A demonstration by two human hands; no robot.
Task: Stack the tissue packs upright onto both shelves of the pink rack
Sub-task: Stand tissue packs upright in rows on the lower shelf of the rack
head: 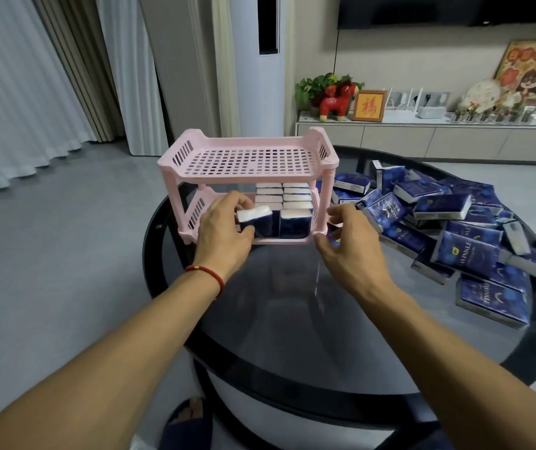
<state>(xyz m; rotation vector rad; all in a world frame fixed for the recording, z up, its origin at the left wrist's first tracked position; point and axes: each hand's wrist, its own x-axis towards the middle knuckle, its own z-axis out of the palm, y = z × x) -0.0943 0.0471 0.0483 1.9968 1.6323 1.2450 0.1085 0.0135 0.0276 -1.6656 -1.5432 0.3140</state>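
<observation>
A pink rack point(248, 186) is stood on the round glass tabletop point(292, 319), toward its far left edge. Its top shelf point(250, 160) is seen bare, while on the bottom shelf point(279, 239) two rows of packs point(295, 203) are set upright, white ends up, running from back to front on the right half. One pack point(256, 219) is held at the front of the bottom shelf by the left hand point(224, 235), with the thumb curled under its near face and the fingers wrapped behind it; it is tilted slightly and placed just beside the front pack of the nearer row. A red cord point(206, 274) is worn on the left wrist. The right hand point(347, 241) is placed at the rack's front right post, fingers curled by the post; whether the post is actually gripped cannot be told. A loose pile point(455, 228) of blue packs is spread over the right side of the tabletop, reaching its right edge.
</observation>
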